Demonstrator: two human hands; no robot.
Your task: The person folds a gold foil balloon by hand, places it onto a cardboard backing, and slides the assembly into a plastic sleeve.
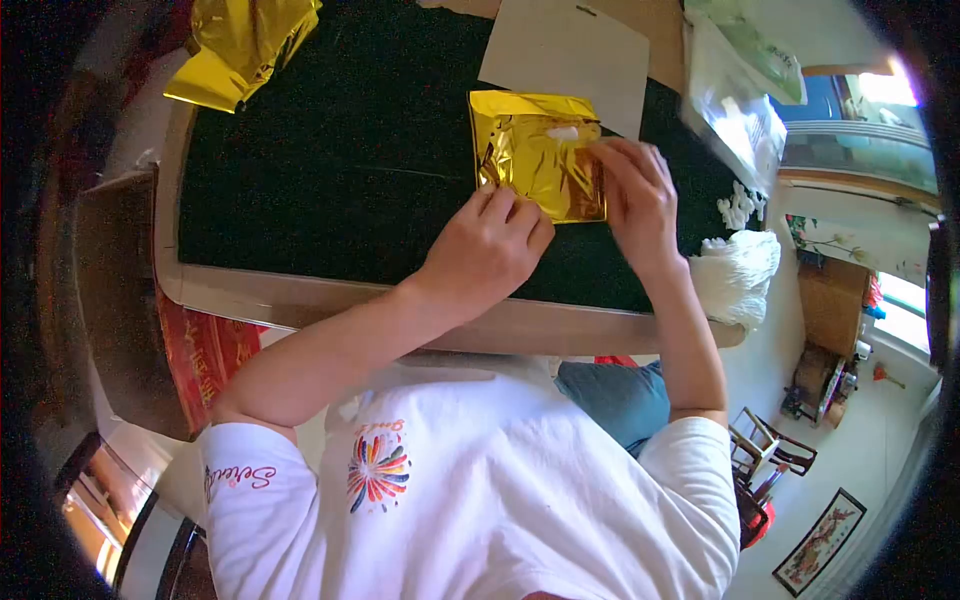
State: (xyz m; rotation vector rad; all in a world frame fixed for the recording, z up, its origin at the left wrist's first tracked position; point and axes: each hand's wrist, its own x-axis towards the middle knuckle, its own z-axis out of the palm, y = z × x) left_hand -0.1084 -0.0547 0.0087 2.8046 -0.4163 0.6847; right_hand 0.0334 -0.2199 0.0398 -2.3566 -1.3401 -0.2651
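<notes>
A shiny gold foil bag (545,170) lies on the dark green table covering, its surface creased, with a small white patch near its upper right. At its lower left edge, my left hand (490,240) is closed, thumb and fingers pinching the foil. My right hand (640,190) curls over the bag's right edge, fingertips on the foil and slightly blurred. Just behind the bag is a pale flat sheet (575,60), which the bag's upper edge overlaps.
More gold foil (240,50) lies at the far left corner. Clear plastic bags (740,110) sit at the right, near small white pieces (738,206) and a bundle of white strands (738,278) at the table's edge. A cardboard box (120,300) stands left of the table.
</notes>
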